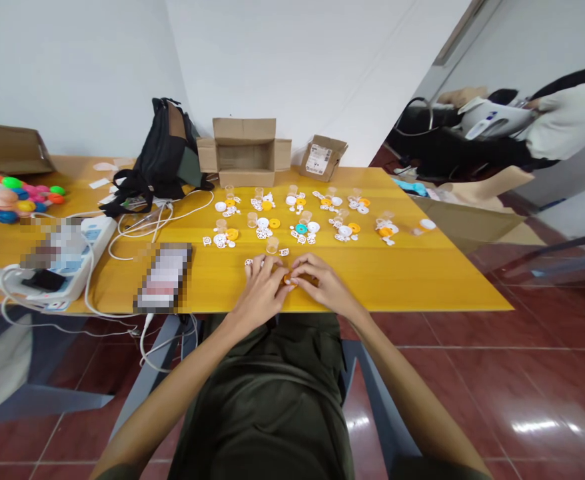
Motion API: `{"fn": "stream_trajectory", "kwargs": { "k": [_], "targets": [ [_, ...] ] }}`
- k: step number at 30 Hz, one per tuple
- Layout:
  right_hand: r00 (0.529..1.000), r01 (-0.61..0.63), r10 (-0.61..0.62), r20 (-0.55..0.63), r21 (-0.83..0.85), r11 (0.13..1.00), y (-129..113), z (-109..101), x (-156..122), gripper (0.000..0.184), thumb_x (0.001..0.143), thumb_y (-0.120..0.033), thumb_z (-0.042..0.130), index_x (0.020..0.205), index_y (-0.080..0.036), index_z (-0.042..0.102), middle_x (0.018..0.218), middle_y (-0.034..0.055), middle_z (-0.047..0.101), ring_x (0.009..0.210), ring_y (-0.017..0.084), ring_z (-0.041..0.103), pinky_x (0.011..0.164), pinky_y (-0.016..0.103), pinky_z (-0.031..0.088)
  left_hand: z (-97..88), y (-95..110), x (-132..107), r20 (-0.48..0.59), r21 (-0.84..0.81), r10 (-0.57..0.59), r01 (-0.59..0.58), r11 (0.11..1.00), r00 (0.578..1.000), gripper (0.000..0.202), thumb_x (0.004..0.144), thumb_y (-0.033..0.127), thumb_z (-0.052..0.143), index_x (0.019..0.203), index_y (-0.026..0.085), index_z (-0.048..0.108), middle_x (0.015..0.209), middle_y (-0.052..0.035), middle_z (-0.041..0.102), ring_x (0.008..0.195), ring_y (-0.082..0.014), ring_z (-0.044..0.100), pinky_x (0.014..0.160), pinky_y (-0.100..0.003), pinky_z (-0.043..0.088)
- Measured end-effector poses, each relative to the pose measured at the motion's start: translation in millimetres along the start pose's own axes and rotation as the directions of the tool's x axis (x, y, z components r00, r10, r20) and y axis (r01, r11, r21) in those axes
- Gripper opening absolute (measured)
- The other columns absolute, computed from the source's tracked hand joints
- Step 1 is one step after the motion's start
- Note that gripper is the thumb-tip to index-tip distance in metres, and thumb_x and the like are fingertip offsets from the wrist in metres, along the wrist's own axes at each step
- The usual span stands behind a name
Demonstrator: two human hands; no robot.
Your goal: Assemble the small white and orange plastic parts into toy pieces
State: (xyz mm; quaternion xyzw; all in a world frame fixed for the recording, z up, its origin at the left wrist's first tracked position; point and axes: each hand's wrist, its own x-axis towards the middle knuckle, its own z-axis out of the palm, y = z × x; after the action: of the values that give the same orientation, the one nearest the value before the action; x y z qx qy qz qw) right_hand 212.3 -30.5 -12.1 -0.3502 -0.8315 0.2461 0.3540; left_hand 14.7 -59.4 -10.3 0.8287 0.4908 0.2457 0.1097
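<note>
Close to the table's front edge, my left hand (262, 292) and my right hand (322, 285) meet over a small orange round part (287, 280). Both hands pinch it, and a bit of white shows at my right fingertips. Just beyond my left fingers stands a small clear cup (272, 245), with a white perforated piece (284, 252) beside it. Another white perforated piece (248, 263) lies partly behind my left hand. Farther back are several small groups of clear cups, white pieces and orange discs (274, 223); one group has a teal disc (301, 229).
A phone (165, 277) and a power strip (85, 253) with white cables lie left. A black backpack (160, 150), an open cardboard box (245, 153) and a smaller box (322, 159) stand at the back. Colourful balls (17, 200) sit far left. Another person (567, 120) is at right.
</note>
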Motion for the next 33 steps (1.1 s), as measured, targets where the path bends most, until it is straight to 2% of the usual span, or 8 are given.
{"fn": "stream_trajectory", "kwargs": {
  "k": [10, 14, 16, 19, 22, 33],
  "targets": [
    [0.999, -0.034, 0.034, -0.001, 0.029, 0.999, -1.7, -0.6, -0.3, 0.012, 0.096, -0.026, 0.063, 0.087, -0.025, 0.071, 0.103, 0.0058, 0.066, 0.097, 0.022, 0.066, 0.090, 0.041, 0.054, -1.7, 0.1, 0.8, -0.006, -0.007, 0.005, -0.005, 1.000, 1.000, 0.014, 0.096, 0.025, 0.063, 0.109, 0.024, 0.069, 0.125, -0.0106, 0.060, 0.122, -0.0316, 0.043, 0.098, -0.048, 0.041],
    [0.997, -0.081, 0.082, -0.014, 0.071, 0.994, -1.8, -3.8, -2.1, 0.014, 0.097, -0.025, 0.059, 0.092, -0.025, 0.072, 0.103, 0.0061, 0.066, 0.089, 0.020, 0.065, 0.070, 0.032, 0.053, -2.4, 0.6, 0.9, -0.006, -0.010, 0.000, 0.000, 1.000, 1.000, 0.012, 0.096, 0.026, 0.063, 0.107, 0.024, 0.069, 0.125, -0.0107, 0.060, 0.122, -0.0319, 0.044, 0.097, -0.048, 0.041],
    [0.995, -0.101, 0.103, -0.013, 0.085, 0.991, -0.1, -5.0, -2.1, 0.014, 0.096, -0.025, 0.059, 0.093, -0.025, 0.072, 0.104, 0.0058, 0.066, 0.086, 0.019, 0.064, 0.066, 0.031, 0.051, -2.5, 1.0, 0.9, -0.008, -0.011, -0.001, 0.000, 1.000, 1.000, 0.012, 0.096, 0.026, 0.063, 0.107, 0.024, 0.069, 0.124, -0.0106, 0.061, 0.122, -0.0319, 0.044, 0.097, -0.048, 0.041],
    [0.996, -0.088, 0.089, -0.006, 0.082, 0.993, 3.0, -5.3, -1.1, 0.012, 0.095, -0.024, 0.061, 0.093, -0.026, 0.073, 0.105, 0.0054, 0.066, 0.095, 0.021, 0.064, 0.081, 0.036, 0.054, -2.5, 1.6, 0.9, -0.002, -0.005, 0.000, 0.000, 1.000, 1.000, 0.013, 0.096, 0.025, 0.063, 0.108, 0.024, 0.069, 0.125, -0.0106, 0.060, 0.121, -0.0319, 0.044, 0.096, -0.048, 0.041],
    [0.997, -0.072, 0.071, 0.004, 0.061, 0.996, 4.8, -4.5, 0.2, 0.012, 0.095, -0.023, 0.061, 0.092, -0.027, 0.072, 0.107, 0.0052, 0.065, 0.106, 0.023, 0.063, 0.096, 0.044, 0.051, -2.1, 1.4, 0.5, -0.003, 0.006, 0.005, -0.005, 1.000, 1.000, 0.014, 0.097, 0.025, 0.062, 0.109, 0.024, 0.069, 0.125, -0.0107, 0.060, 0.121, -0.0319, 0.044, 0.097, -0.048, 0.041],
    [0.996, -0.065, 0.064, 0.067, 0.020, 0.998, 3.1, -4.5, 2.7, 0.010, 0.097, -0.029, 0.062, 0.091, -0.028, 0.071, 0.111, 0.0061, 0.063, 0.111, 0.026, 0.060, 0.103, 0.049, 0.049, -1.1, -0.2, 0.1, -0.013, 0.030, 0.018, -0.017, 0.999, 1.000, 0.015, 0.097, 0.026, 0.062, 0.110, 0.025, 0.069, 0.124, -0.0106, 0.060, 0.120, -0.0325, 0.044, 0.097, -0.048, 0.041]
  ]
}}
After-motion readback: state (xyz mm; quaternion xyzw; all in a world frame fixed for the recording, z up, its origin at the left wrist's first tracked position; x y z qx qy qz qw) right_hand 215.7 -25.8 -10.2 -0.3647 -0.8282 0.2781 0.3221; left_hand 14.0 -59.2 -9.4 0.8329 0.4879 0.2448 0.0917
